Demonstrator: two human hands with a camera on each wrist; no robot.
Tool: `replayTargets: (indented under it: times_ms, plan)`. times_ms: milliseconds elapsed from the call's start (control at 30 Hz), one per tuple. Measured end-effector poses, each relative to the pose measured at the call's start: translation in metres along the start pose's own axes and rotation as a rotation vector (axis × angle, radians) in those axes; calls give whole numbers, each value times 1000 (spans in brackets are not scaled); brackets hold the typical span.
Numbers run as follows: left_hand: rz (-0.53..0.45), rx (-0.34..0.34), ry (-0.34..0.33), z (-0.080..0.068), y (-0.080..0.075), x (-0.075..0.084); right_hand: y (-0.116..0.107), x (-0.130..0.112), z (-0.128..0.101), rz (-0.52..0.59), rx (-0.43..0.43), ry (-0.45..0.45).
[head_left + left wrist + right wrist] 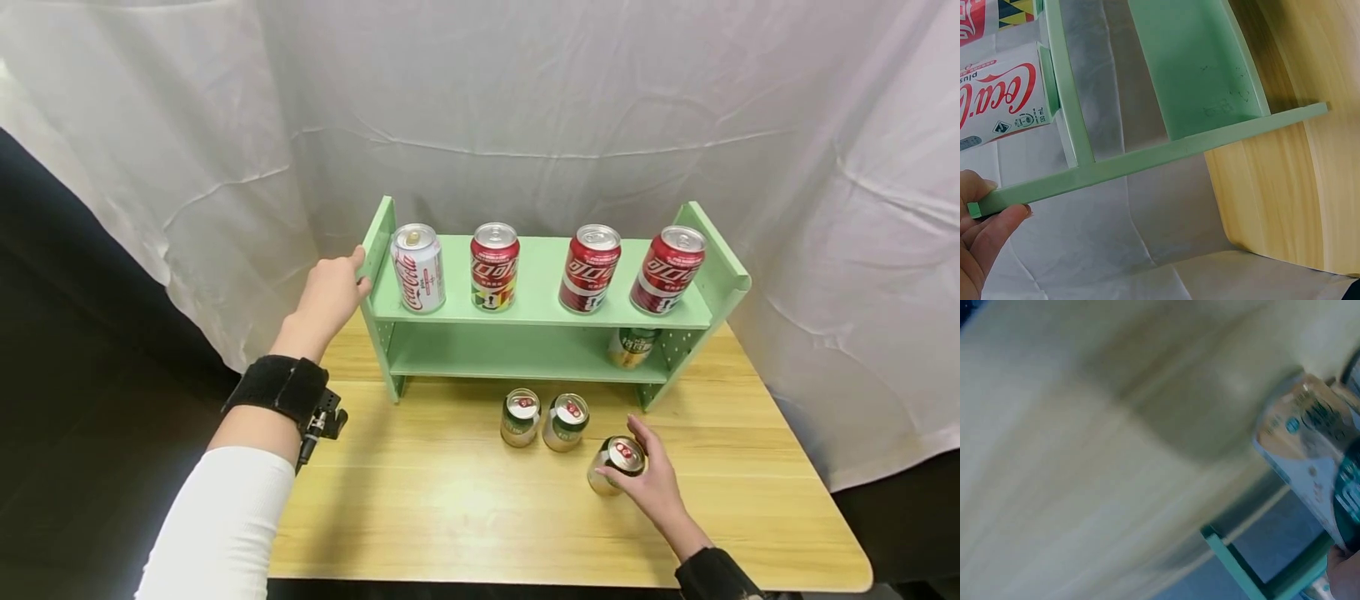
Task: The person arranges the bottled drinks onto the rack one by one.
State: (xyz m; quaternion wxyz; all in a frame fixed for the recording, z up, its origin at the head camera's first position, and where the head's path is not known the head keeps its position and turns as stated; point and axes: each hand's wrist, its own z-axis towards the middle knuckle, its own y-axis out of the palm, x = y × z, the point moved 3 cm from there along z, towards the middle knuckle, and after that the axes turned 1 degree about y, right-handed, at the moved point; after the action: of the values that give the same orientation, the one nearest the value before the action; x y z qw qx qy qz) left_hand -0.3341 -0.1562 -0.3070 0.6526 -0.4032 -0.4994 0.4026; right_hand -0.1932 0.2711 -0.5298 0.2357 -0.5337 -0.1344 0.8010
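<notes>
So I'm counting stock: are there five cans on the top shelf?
No, the top shelf holds four cans: one white can and three red.

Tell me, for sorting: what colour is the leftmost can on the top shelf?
White can with red script, clearest in the head view.

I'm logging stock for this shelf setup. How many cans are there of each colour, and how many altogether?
Red cans: 3
White can: 1
Green-and-gold cans: 4, one on the lower shelf, one held by the right hand
Total: 8 cans
</notes>
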Motion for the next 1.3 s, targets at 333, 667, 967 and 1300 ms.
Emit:
replayTargets:
  times_ms: [333, 667, 967, 1300]
  plan:
    - [-2, -4, -3, 0, 0, 0, 14, 67, -17, -21, -29, 144]
    - [1, -3, -3, 0, -2, -2, 22, 91, -26, 57, -101, 452]
    - [21, 2, 16, 0, 2, -2, 25, 96, -29, -5, -68, 501]
    - [27, 5, 5, 0, 1, -1, 21, 89, -26, -92, -50, 452]
